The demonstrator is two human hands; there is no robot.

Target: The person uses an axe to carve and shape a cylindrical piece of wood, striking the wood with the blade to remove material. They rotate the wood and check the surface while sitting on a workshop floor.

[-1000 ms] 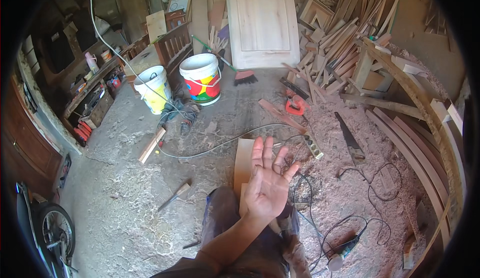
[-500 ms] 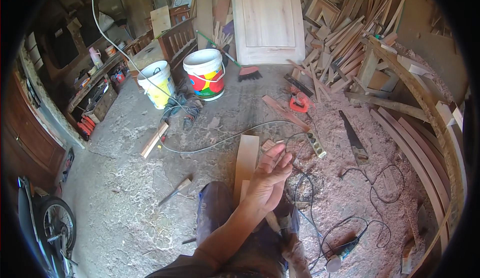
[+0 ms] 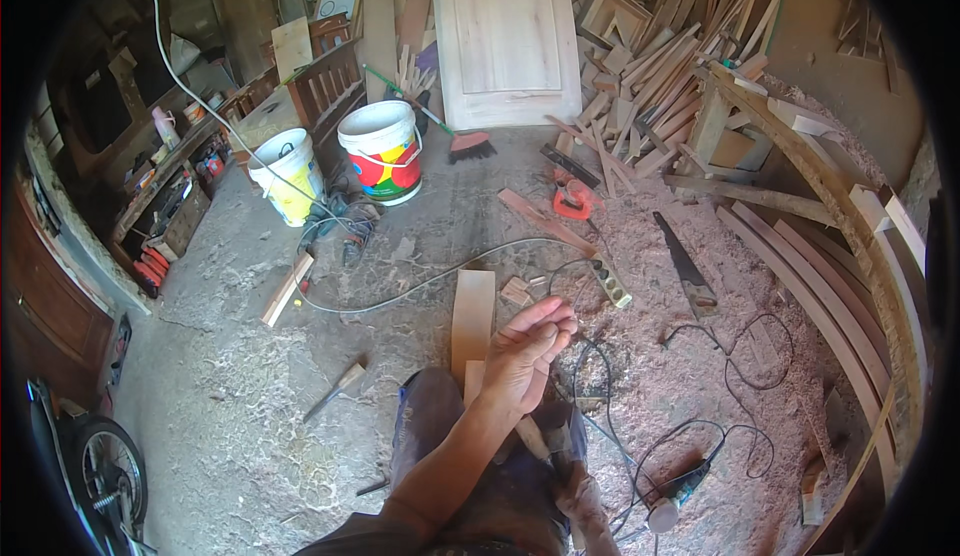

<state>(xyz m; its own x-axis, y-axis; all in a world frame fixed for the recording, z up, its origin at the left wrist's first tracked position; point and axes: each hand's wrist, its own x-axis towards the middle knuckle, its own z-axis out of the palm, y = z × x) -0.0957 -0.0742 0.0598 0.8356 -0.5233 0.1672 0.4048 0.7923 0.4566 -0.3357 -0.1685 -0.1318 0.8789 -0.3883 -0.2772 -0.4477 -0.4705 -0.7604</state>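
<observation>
My left hand [image 3: 522, 358] is raised over my lap, fingers bent and drawn in towards the thumb. Anything between the fingertips is too small to make out. Low in the picture, my right hand [image 3: 580, 501] is closed beside my right leg, partly in shadow. Next to it are a wooden handle [image 3: 533, 438] and a grey flat piece; whether they form one tool I cannot tell. A pale board [image 3: 473, 311] lies lengthwise between my knees and the floor ahead. A wooden-handled chisel-like tool [image 3: 335, 392] rests on the floor to the left.
A power strip [image 3: 611, 284], handsaw [image 3: 686, 264], red-handled saw [image 3: 573, 199] and corded power tool [image 3: 688, 481] lie among shavings and cables on the right. Two paint buckets [image 3: 382, 151] stand ahead. Curved timbers [image 3: 815, 286] line the right; a motorbike wheel [image 3: 108, 471] is lower left.
The view has turned slightly, so the floor things sit further left. My left hand's fingers have drawn closer together, and the hand is a little lower. My right hand stays beside my leg.
</observation>
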